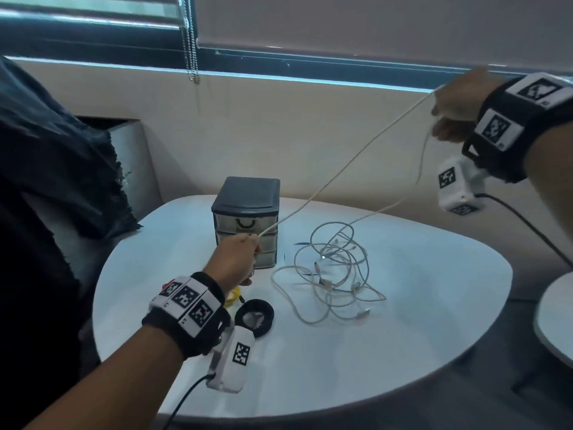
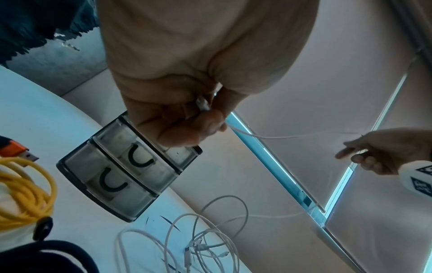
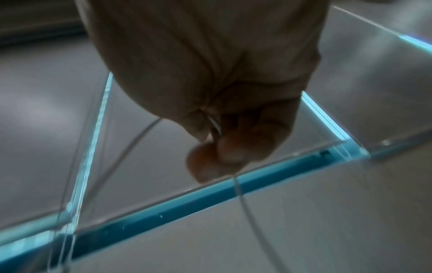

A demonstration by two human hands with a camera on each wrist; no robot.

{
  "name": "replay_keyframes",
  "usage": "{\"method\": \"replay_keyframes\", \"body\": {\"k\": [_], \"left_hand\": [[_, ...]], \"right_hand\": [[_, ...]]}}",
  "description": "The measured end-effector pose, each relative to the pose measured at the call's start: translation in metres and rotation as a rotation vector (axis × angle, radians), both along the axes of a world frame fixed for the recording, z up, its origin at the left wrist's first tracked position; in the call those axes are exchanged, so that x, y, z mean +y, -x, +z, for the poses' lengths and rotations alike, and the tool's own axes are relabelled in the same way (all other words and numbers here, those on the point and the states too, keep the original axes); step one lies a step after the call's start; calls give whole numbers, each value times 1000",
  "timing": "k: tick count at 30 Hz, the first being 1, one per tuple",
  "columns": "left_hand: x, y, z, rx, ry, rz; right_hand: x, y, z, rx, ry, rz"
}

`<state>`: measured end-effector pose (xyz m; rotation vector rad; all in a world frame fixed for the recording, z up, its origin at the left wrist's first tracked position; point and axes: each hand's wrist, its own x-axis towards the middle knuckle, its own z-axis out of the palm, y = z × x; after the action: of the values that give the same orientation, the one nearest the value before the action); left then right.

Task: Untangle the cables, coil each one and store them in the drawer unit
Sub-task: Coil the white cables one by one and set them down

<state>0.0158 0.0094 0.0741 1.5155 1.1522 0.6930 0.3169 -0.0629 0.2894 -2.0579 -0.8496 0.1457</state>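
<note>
A white cable runs taut between my two hands above the table. My left hand pinches one end of it just in front of the small grey drawer unit; the plug end shows between my left fingers. My right hand is raised high at the right and grips the same cable, which hangs down from it to a tangle of white cables on the white table. The drawers are closed.
A coiled yellow cable with an orange USB plug lies by my left wrist, next to a black round pouch. A dark cloth hangs at the left. A wall and window blinds stand behind the table.
</note>
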Motion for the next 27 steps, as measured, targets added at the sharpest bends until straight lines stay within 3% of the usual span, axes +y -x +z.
{"method": "replay_keyframes", "body": {"k": [1,3,4,6,10,12,15,19,21,24,27], "left_hand": [[-1,-1,1,-5,-4,-1],[-2,-7,2,1,-31,-9],[-3,-9,2,13,-47,-8],[-3,-12,1,38,-60,12],[2,-7,-1,47,-29,114],[5,-5,0,51,-23,172],[11,-3,1,57,-23,235],[23,7,0,90,-22,284],[27,15,0,64,-2,301],[18,16,4,-33,83,248],[1,9,13,-204,188,159]], "right_hand": [[-7,-6,1,-42,26,43],[-11,-17,2,-401,58,108],[-12,-16,3,-569,-88,48],[-19,-7,7,-725,-324,39],[-28,-9,7,-937,-247,36],[-31,-18,8,-960,-171,24],[-35,-26,7,-849,-40,-26],[-49,-39,25,-701,-56,-166],[-57,-89,36,-537,93,-155],[-63,-146,35,-414,68,-109],[-64,-79,-3,-579,305,-44]]}}
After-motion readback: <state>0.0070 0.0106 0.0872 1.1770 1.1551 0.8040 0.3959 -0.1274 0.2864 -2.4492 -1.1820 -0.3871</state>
